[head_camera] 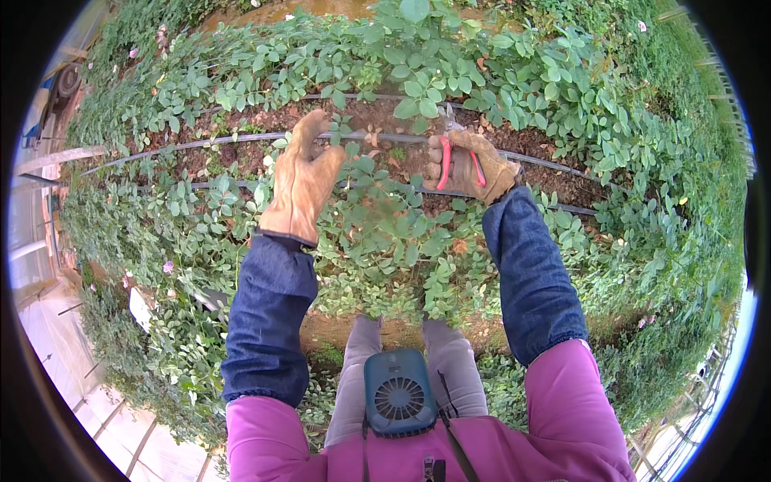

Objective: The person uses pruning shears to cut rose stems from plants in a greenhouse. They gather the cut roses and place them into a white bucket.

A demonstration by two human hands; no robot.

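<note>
My left hand (301, 175), in a tan leather work glove, is raised over the bed with its thumb and fingers apart in a C shape. A small leafy rose shoot (341, 129) shows just past its fingertips; I see nothing gripped between them. My right hand (482, 165), gloved too, holds pruning shears (446, 162) with red handles. Their metal blades point away from me, by the leaves of a rose bush (421, 96). The handles are spread, and part of the grip is hidden by the glove.
Black drip hoses (241, 138) run across the brown soil (530, 143) between rows of foliage. Nearer rose plants (385, 223) stand before my legs. A blue portable fan (400, 391) hangs at my front on a strap. Plastic sheeting (54, 325) lines the left side.
</note>
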